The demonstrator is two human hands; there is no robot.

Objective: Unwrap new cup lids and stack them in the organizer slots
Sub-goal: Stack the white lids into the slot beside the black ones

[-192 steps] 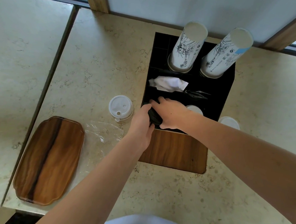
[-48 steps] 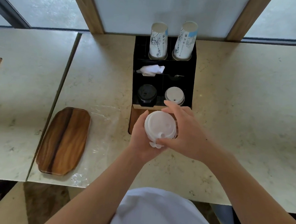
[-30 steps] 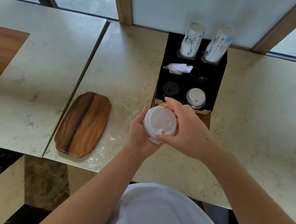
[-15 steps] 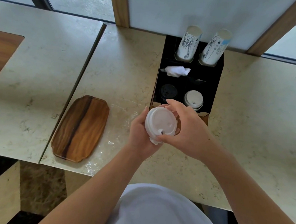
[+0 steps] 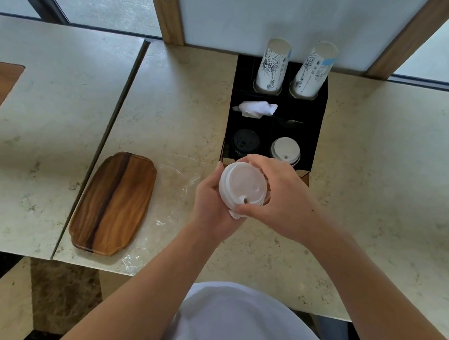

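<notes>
Just in front of the black organizer [image 5: 319,128], above the marble bench [image 5: 375,179], both hands hold a short stack of white lids [image 5: 242,186] clear of the surface. The left hand [image 5: 211,200] cups the stack from below and the side, fingers curled round its rim; the right hand [image 5: 282,197] closes over the far and near edges, thumb pressed at the small tab by the sip hole. Compared with a few seconds back, when both hands were down in the front left slot settling the black lids [image 5: 245,142], that slot is now filled and left alone, and the white stack has been picked up and has barely moved over the last second or so, only turned slightly in the grip. I judge this to mean the dark lids are done and the white ones are being squared up before going onto the white lids in the slot [image 5: 285,150] at front right. Crumpled clear wrap [image 5: 169,192] lies flat on the bench beside the wooden tray [image 5: 113,202], so unwrapping looks finished. Two cup stacks [image 5: 273,65] stand in the rear slots, and a white napkin [image 5: 257,109] sits in the middle row.
</notes>
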